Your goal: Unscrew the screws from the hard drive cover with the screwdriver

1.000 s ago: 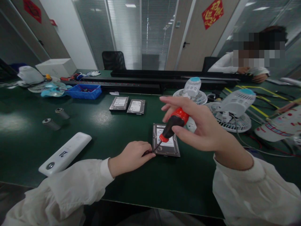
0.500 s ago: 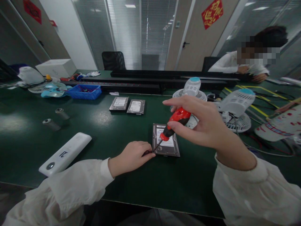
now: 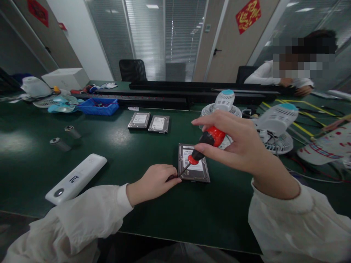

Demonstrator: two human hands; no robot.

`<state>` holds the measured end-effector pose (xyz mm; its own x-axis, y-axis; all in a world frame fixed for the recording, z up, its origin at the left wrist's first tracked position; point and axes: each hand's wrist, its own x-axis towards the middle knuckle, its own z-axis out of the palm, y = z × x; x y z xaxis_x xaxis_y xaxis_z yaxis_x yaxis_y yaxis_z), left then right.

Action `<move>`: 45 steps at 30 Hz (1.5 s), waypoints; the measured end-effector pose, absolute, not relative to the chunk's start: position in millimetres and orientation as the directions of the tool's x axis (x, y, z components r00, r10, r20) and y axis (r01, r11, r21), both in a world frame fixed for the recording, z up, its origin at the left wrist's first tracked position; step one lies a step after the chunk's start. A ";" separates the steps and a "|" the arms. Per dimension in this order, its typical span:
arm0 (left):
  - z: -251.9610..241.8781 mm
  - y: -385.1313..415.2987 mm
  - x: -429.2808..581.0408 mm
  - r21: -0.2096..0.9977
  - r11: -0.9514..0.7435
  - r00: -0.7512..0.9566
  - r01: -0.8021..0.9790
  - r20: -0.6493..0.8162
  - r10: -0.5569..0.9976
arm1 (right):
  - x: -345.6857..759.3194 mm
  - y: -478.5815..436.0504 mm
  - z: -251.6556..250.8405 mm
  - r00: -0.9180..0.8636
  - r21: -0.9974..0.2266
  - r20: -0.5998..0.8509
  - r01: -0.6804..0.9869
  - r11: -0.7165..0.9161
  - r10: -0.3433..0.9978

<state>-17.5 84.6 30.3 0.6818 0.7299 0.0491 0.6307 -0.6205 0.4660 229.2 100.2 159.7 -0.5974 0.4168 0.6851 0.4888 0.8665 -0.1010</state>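
In the head view a hard drive (image 3: 203, 173) lies label up on the green table in front of me. My right hand (image 3: 233, 142) grips a red and black screwdriver (image 3: 204, 145) by its handle, thumb below and fingers above. The shaft slants down to the left, its tip at the drive's near left corner. At that same corner, my left hand (image 3: 157, 180) is closed, thumb and curled fingers pinching the drive's edge by the screwdriver tip. My left fingers partly hide that corner, so the screw there cannot be made out.
Two more hard drives (image 3: 158, 124) lie farther back beside a blue basket (image 3: 99, 107). Left are a white power bank-like device (image 3: 76, 179) and two metal cylinders (image 3: 60, 144). Small white fans (image 3: 276, 120) and cables crowd the right. Across the table sits another person (image 3: 260, 75).
The screwdriver handle has turned within my right fingers, showing more black at the front. My left hand and the hard drive have stayed in place.
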 end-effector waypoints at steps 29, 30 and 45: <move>29.1 85.3 -18.2 0.480 -0.611 0.678 0.629 0.046 0.734 | 231.1 100.3 159.0 -0.680 -0.226 0.610 0.343 0.912 0.407; 28.9 85.5 -18.4 0.485 -0.608 0.677 0.629 0.043 0.735 | 231.3 100.3 158.8 -0.688 -0.236 0.610 0.315 0.919 0.392; 28.1 85.7 -17.8 0.481 -0.610 0.678 0.630 0.044 0.734 | 228.8 99.1 157.6 -0.664 -0.202 0.650 0.316 0.927 0.368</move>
<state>-17.8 85.7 28.1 0.6775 0.7342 0.0442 0.6297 -0.6101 0.4808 228.8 99.1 157.6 -0.6644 0.3682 0.6504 0.3158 0.9270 -0.2021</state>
